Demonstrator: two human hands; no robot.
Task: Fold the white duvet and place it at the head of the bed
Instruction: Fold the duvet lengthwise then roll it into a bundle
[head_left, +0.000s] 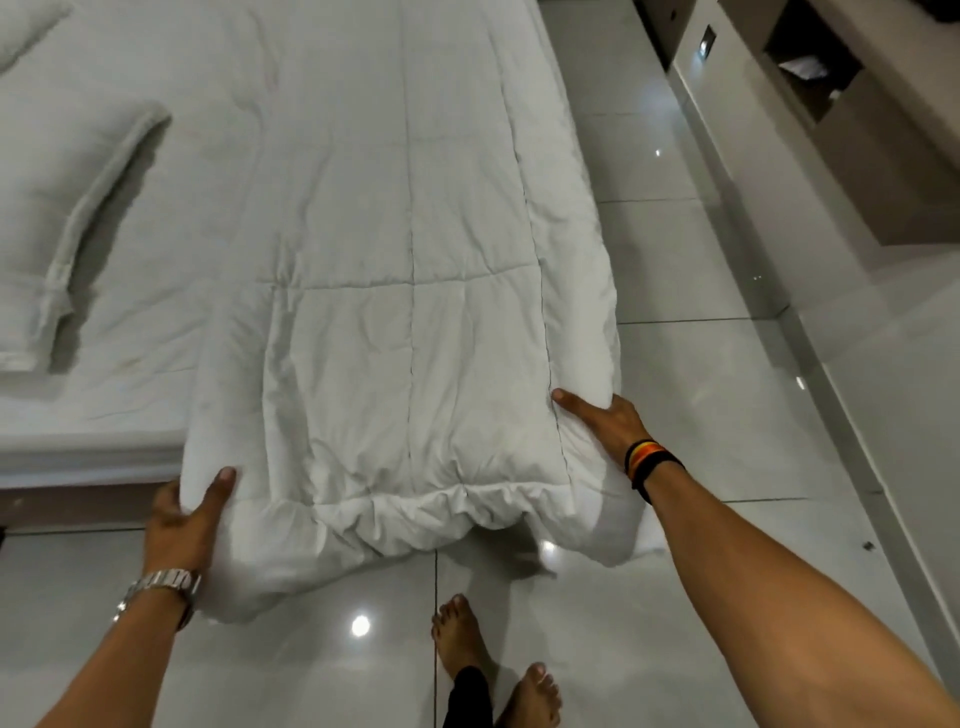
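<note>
The white duvet (405, 291) lies as a long folded strip along the right side of the bed (135, 395), its near end hanging off the edge towards me. My left hand (184, 519) grips the near left corner, thumb on top. My right hand (605, 421) holds the near right edge, thumb pressed on the quilted top and fingers underneath. The near end is lifted slightly above the floor.
Two white pillows (57, 218) lie on the left part of the bed. Glossy grey tiles (701, 395) cover the floor to the right. A low cabinet (831, 130) runs along the far right wall. My bare feet (467, 644) stand just below the duvet's end.
</note>
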